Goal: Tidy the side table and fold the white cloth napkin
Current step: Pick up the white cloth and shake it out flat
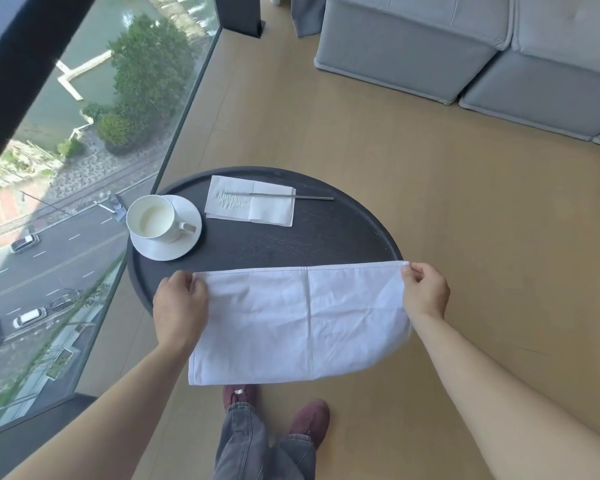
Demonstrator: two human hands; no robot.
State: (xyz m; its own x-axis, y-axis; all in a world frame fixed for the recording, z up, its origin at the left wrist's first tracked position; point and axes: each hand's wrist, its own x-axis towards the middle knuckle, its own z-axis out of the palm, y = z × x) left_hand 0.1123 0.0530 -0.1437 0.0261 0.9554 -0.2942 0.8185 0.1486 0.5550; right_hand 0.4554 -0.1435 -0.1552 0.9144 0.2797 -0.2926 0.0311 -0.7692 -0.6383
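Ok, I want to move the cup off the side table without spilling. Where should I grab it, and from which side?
Take the cup by its handle, which points toward the right, slightly nearer you. Come in from the right with the right hand, once it lets go of the white cloth napkin. The cup stands upright on its saucer, so lift straight up.

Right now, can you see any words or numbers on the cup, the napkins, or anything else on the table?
No readable text anywhere.
White cup and saucer: plain, no print.
Paper napkin: only an embossed pattern, no letters.
White cloth napkin, held by the left hand and right hand: blank.
Cars on the street outside: too small to read.
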